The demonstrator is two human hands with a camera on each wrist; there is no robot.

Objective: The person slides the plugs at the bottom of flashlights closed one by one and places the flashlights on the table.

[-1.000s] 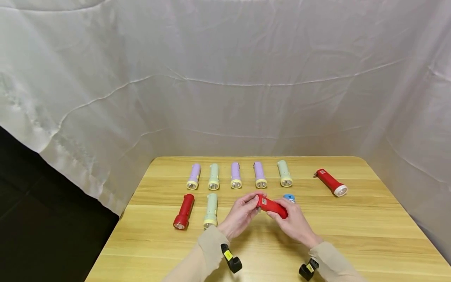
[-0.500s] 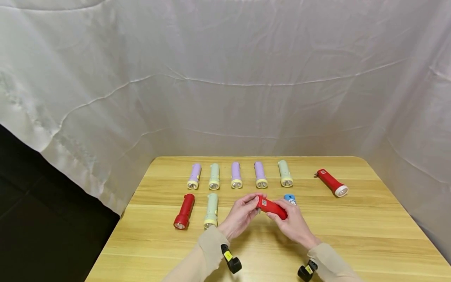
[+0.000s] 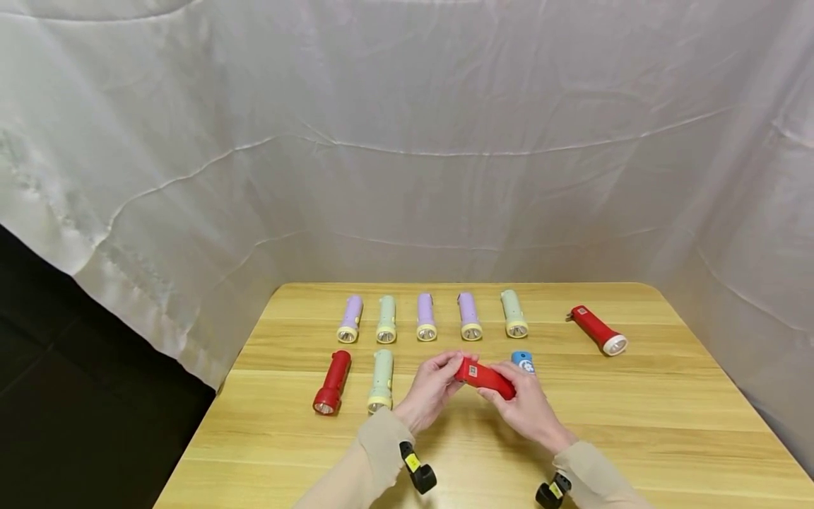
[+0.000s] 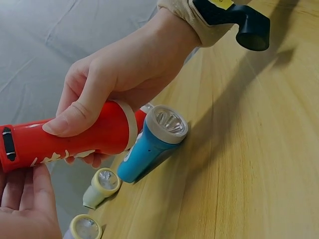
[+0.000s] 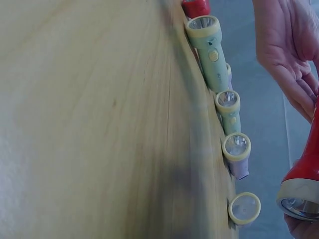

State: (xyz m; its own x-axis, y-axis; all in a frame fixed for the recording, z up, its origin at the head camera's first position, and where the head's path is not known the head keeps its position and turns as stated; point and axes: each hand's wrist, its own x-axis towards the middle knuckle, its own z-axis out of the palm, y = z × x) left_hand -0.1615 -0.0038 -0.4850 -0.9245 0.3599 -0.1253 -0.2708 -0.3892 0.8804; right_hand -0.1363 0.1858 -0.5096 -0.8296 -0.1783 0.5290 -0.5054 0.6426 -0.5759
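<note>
A red flashlight (image 3: 488, 379) with a white rim around its lens is held between my two hands above the table. My right hand (image 3: 524, 406) grips it near the lens end, thumb along the body in the left wrist view. At the tail end, my left hand (image 3: 429, 396) pinches it; its fingers lie under the body beside a black slot. A square label faces up near the tail. The lens end (image 5: 299, 199) points downward in the right wrist view. Just behind my right hand lies a blue flashlight (image 4: 142, 152), partly hidden in the head view.
On the wooden table (image 3: 636, 438), purple and pale green flashlights (image 3: 386, 319) form a back row. Nearer on the left lie a red flashlight (image 3: 332, 383) and a green one (image 3: 381, 378). Another red flashlight (image 3: 596, 329) lies at the right. Grey cloth (image 3: 445, 198) hangs behind.
The held flashlight's tail has shifted slightly left and down. Metal prongs that stuck out under the tail are no longer seen there. The flashlights on the table stay put.
</note>
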